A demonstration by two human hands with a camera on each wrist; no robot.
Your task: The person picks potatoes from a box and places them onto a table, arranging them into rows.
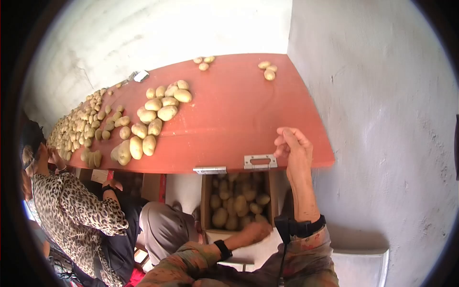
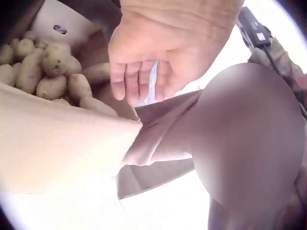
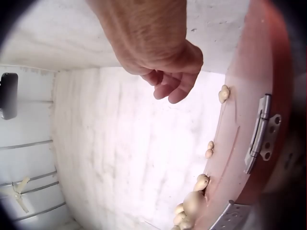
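My left hand (image 1: 254,233) hangs low at the near edge of a cardboard box (image 2: 62,139) filled with potatoes (image 1: 234,201). In the left wrist view its fingers (image 2: 144,79) droop, loosely bent, beside the box corner, with nothing in them. My right hand (image 1: 297,150) hovers over the right end of the red tabletop (image 1: 239,119), close to a metal hinge (image 1: 260,161). Seen from the right wrist, its fingers (image 3: 177,88) bend loosely inward and hold nothing.
A cluster of potatoes (image 1: 160,107) lies left of centre on the tabletop, with a large heap (image 1: 79,126) beyond. Two small groups sit at the back. A person in a leopard-print top (image 1: 79,205) sits at left. A grey wall (image 1: 377,119) bounds the right.
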